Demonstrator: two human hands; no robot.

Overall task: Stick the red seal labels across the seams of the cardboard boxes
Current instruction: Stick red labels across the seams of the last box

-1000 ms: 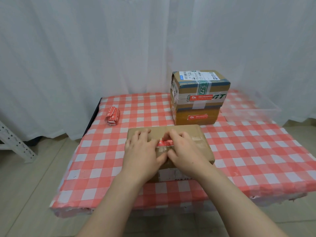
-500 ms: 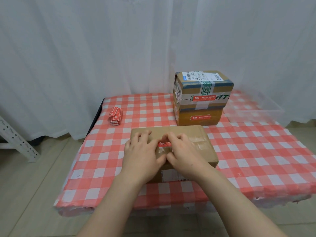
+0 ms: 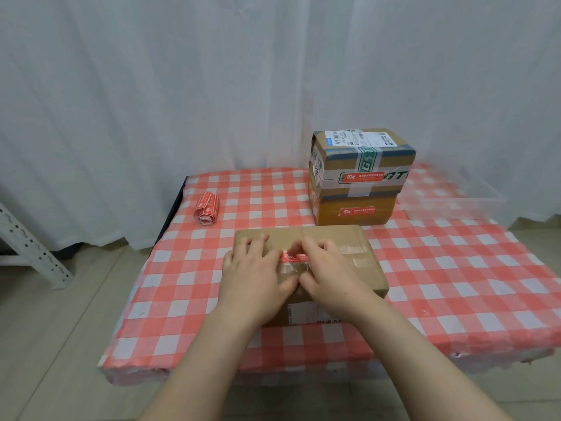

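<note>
Fingers [image 3: 258, 242] released: my left hand [image 3: 252, 268] steadies brown cardboard box [image 3: 349, 238], right hand [image 3: 329, 270] presses red seal label [image 3: 293, 257]. Uneven pressure, I judge, risks wrinkles.

Red label [image 3: 294, 257] atop box [image 3: 343, 238] (flat)

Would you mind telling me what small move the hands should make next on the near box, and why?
Probably slide the right hand rightward along the red seal label, pressing it flat. Only the label's left part shows, lying over the taped seam of the flat box. The rest is hidden under those fingers, while the left hand rests flat on the box.
</note>
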